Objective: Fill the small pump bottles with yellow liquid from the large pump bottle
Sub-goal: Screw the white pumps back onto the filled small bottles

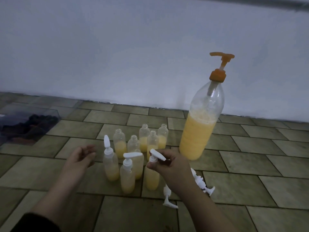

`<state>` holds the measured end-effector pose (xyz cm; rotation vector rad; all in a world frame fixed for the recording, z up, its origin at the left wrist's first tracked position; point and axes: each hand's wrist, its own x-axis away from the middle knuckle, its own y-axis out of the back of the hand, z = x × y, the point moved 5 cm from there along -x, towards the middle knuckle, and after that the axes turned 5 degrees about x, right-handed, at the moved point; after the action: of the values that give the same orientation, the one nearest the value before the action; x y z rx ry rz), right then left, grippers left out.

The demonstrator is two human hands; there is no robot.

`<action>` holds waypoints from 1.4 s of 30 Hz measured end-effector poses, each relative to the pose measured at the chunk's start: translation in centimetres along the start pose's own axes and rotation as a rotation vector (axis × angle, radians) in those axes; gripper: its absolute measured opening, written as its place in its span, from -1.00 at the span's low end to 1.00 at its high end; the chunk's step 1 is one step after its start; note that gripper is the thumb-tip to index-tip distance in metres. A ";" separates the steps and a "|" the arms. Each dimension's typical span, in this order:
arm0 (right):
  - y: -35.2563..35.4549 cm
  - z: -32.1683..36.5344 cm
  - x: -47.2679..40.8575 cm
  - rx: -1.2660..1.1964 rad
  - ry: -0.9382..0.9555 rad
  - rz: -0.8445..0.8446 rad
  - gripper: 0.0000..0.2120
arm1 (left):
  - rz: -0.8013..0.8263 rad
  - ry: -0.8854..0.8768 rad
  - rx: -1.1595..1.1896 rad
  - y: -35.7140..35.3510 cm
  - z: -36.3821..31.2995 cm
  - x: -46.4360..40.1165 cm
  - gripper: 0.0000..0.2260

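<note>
The large pump bottle [199,131] stands at the right, about half full of yellow liquid, with an orange pump head. Several small clear bottles [143,138] cluster left of it, each partly filled with yellow liquid; the back ones are uncapped. Two front ones [111,166] [127,174] carry white pump tops. My right hand [168,166] pinches a white pump top [156,156] sitting on a front small bottle [151,179]. My left hand [82,158] hovers open, palm up, left of the cluster, holding nothing.
Loose white pump tops [168,196] [201,183] lie on the tiled floor [250,164] under my right forearm. A clear plastic box [28,124] with dark contents sits at the far left. A pale wall [150,47] runs behind everything.
</note>
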<state>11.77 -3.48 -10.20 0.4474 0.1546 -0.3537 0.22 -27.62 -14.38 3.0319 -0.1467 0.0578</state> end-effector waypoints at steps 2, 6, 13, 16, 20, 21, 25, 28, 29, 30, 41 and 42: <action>0.3 0.4 -0.1 0.001 -0.007 0.036 -0.76 | 0.080 0.018 -0.048 -1.1 -0.2 -1.0 -0.73; 1.4 0.7 0.0 0.064 -0.046 0.182 -0.71 | 0.205 0.053 -0.140 -2.4 -0.1 -2.4 -0.62; 4.0 -2.6 1.0 0.706 0.054 0.259 -0.59 | 0.436 0.069 -0.226 -3.6 0.1 -3.4 -0.62; 2.1 -3.7 2.3 0.759 0.248 0.486 -0.68 | 0.423 0.049 -0.209 -4.2 -0.6 -3.4 -0.66; 1.4 -5.4 2.4 0.737 0.278 0.529 -0.69 | 0.373 0.013 -0.150 -5.7 -2.0 -3.3 -0.70; 1.3 -5.8 2.3 0.752 0.294 0.528 -0.69 | 0.350 0.015 -0.162 -5.9 -2.0 -3.4 -0.67; 0.4 -6.6 2.6 0.869 0.410 0.524 -0.79 | 0.317 -0.003 -0.188 -5.7 -1.7 -4.5 -0.74; 0.6 -6.0 2.8 0.809 0.444 0.484 -0.82 | 0.205 0.008 -0.228 -4.8 -1.6 -5.1 -0.88; 1.0 -5.3 2.8 0.774 0.456 0.455 -0.83 | 0.148 -0.015 -0.205 -4.3 -1.8 -5.3 -0.88; 1.6 -4.4 2.9 0.731 0.465 0.405 -0.83 | 0.107 -0.038 -0.133 -3.8 -2.1 -5.3 -0.84; 13.1 6.0 2.1 -0.414 0.105 -0.489 -0.82 | 0.045 -0.446 0.245 -1.5 -14.3 -0.4 -0.77; 13.4 7.1 1.8 -0.559 0.123 -0.522 -0.84 | 0.051 -0.458 0.194 -2.0 -14.8 0.8 -0.73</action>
<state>18.89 4.10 1.04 -0.1354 0.4797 -0.7679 0.74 -24.11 0.12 3.1750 -0.2676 -0.6577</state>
